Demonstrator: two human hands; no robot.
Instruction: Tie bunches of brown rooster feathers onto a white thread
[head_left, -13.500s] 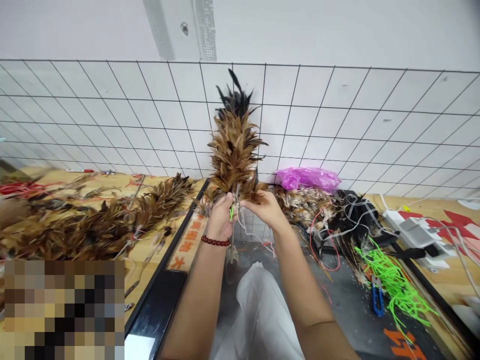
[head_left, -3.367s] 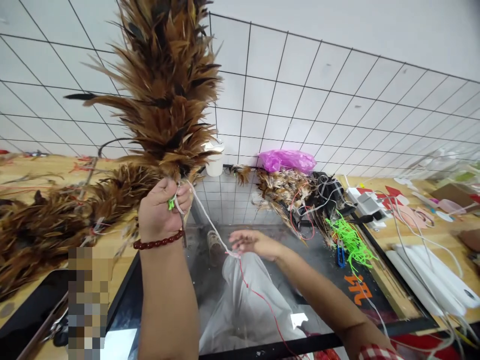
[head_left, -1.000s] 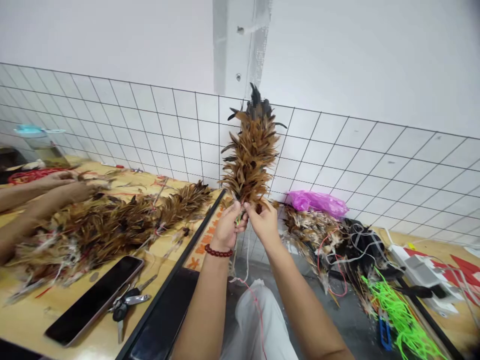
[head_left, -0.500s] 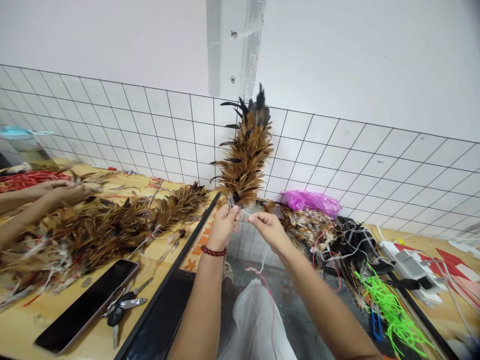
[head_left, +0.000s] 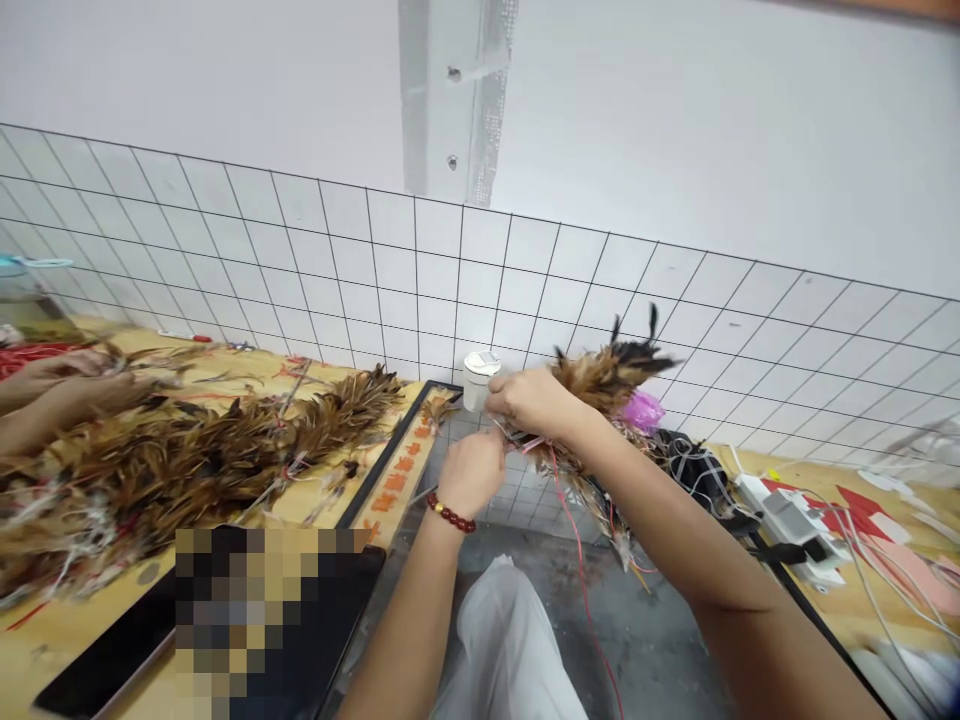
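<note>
A brown and black feather duster [head_left: 600, 376] leans to the right, partly behind my right forearm, its base toward my hands. My left hand [head_left: 472, 470], with a red bead bracelet [head_left: 452, 513] at the wrist, is closed at that base; its exact grip is hidden. Above it, my right hand [head_left: 529, 402] is closed in a pinch, with a thin pale string [head_left: 499, 427] running between the two hands. A pink string [head_left: 581, 570] hangs down from near the base. Just behind the right fingers stands a lidded white cup [head_left: 478, 384].
Feather strands [head_left: 217, 450] cover the left table, where another person's hands [head_left: 82, 380] work. A phone [head_left: 112, 650] lies at the near left. White power adapters [head_left: 795, 530], cables and red paper [head_left: 870, 515] lie at right. A wire grid [head_left: 367, 240] lines the wall.
The feather duster has gone from upright to leaning right. My right hand has moved up and left, and my left hand lower. The white cup has come into view.
</note>
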